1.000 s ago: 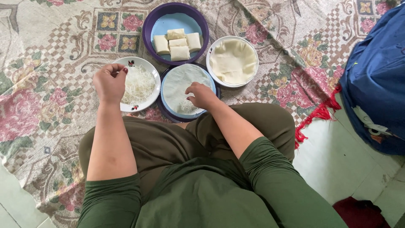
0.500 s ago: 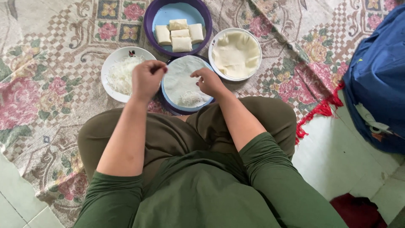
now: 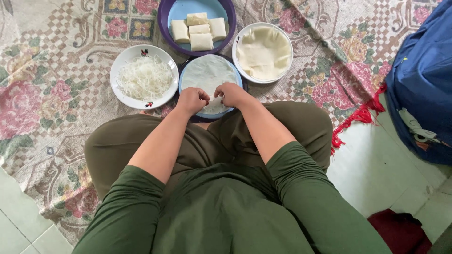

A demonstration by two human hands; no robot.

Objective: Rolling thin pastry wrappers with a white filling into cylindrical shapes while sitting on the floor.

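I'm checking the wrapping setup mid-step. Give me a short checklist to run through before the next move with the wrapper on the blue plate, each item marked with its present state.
1. Wrapper sheet lies flat on the blue plate: ok.
2. Left hand and right hand both at the sheet's near edge: ok.
3. Filling placed under the fingers: cannot tell, hidden by the hands.
4. Plate of white shreds beside the left hand: ok.
5. Spare wrappers in the white bowl: ok.
6. Room in the purple bowl beside the four finished rolls: ok.

Head cam, steep down over lap, close to floor mat (image 3: 56,70).
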